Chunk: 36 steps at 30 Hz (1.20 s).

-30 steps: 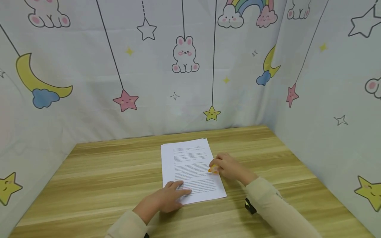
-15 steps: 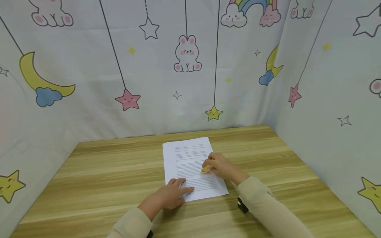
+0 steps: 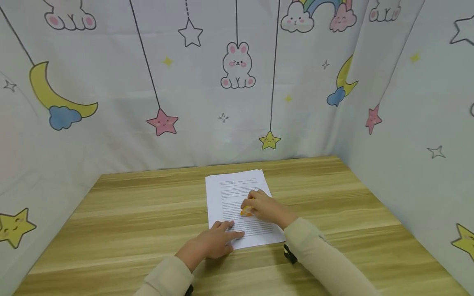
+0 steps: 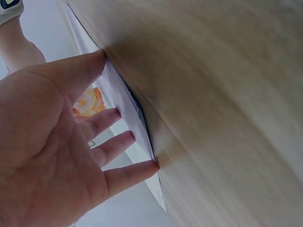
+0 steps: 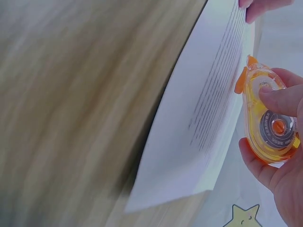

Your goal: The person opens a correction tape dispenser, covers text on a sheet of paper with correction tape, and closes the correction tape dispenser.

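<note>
A thin stack of printed paper (image 3: 214,193) lies on the wooden table, its text facing up. My right hand (image 3: 266,209) grips an orange and clear correction tape (image 5: 266,116) between thumb and fingers, over the middle of the top sheet. In the right wrist view the tape's orange tip points toward the printed lines; whether it touches the paper I cannot tell. My left hand (image 3: 214,239) rests with spread, extended fingers on the near left part of the sheet. The left wrist view shows its fingertips (image 4: 124,137) on the paper, near the stack's edge.
Bare wood-grain table (image 3: 140,213) surrounds the paper on all sides. A white curtain (image 3: 192,82) printed with rabbits, stars and moons hangs behind the table and along both sides. A dark strap piece (image 3: 290,254) shows under the right sleeve.
My right hand has moved left across the sheet with the correction tape, from the right edge toward the middle. The left hand stays on the paper. The head view has shifted slightly.
</note>
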Tool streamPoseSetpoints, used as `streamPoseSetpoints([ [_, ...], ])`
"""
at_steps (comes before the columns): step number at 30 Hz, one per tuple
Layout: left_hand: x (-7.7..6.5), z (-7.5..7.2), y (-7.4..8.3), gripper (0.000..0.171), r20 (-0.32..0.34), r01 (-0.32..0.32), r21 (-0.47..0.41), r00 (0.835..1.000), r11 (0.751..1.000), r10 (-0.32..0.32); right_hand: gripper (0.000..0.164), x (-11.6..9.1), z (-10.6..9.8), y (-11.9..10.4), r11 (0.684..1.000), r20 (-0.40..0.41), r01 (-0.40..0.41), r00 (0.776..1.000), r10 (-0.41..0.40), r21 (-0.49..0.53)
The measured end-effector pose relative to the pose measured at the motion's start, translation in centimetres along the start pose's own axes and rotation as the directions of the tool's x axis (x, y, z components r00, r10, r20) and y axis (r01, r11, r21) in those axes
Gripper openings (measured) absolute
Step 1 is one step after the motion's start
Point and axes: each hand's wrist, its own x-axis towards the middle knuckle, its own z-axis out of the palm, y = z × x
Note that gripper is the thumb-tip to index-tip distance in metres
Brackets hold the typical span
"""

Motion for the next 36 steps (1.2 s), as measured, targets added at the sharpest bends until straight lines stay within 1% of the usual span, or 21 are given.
streamPoseSetpoints([
  [6,0.0,-0.2,0.1,0.045,0.012,0.008,0.014,1.0,1.0,-0.008,0.025,0.9,0.9,-0.5,1.0,-0.005,0.005,1.0,-0.005,-0.012],
  [14,-0.1,-0.2,0.2,0.046,0.002,0.006,0.015,1.0,1.0,-0.006,0.026,1.6,1.0,-1.2,1.0,0.022,0.005,1.0,-0.004,-0.031],
  [21,-0.1,-0.2,0.2,0.045,0.007,0.004,0.032,1.0,0.999,-0.005,0.027,1.9,1.3,-1.8,0.998,0.011,0.007,1.0,-0.006,-0.055],
  [24,-0.2,-0.3,0.3,0.045,0.007,0.002,0.034,1.0,0.999,-0.002,0.027,2.0,1.3,-1.9,0.998,0.02,0.004,1.0,-0.003,-0.067],
  [32,-0.2,-0.2,0.3,0.045,0.001,-0.006,0.033,1.0,0.999,0.006,0.022,2.4,1.1,-2.0,0.993,0.072,0.012,0.997,-0.004,-0.12],
  [36,-0.1,-0.1,0.1,0.045,-0.004,-0.008,0.036,1.0,0.999,0.009,0.022,2.6,0.7,-2.5,0.978,0.105,0.05,0.994,-0.029,-0.202],
])
